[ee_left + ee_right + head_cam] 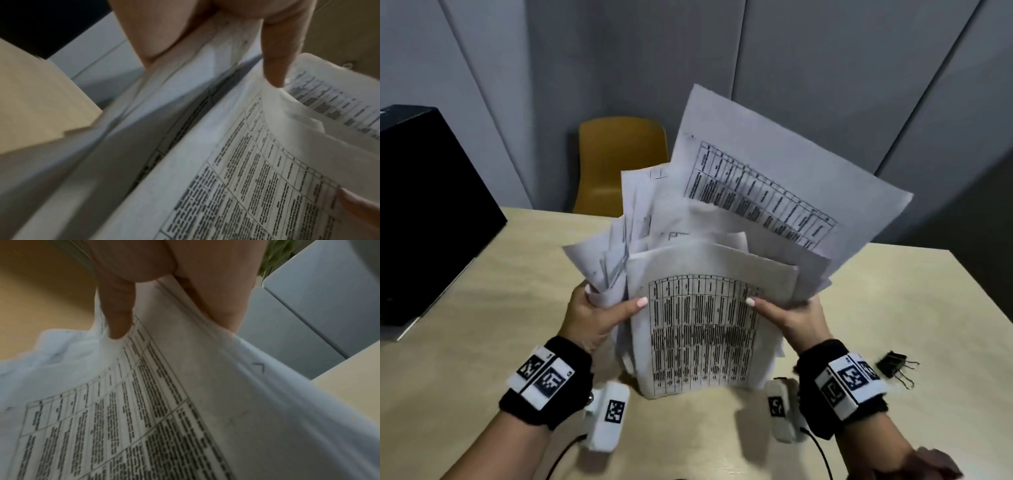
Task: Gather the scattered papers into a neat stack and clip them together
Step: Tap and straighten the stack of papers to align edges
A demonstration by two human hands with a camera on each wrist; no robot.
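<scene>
Papers (705, 329): you hold the uneven bundle upright, bottom edge on table (893, 308).
Left hand (599, 315): grip pinches left edge.
Right hand (791, 318): grip pinches right edge.
Print: tables, unreadable.
Binder clips (897, 366): 3 o'clock, apart.

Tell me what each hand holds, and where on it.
The left hand grips the left side of the uneven paper stack; the right hand grips its right side, thumbs on the front sheet.
</scene>
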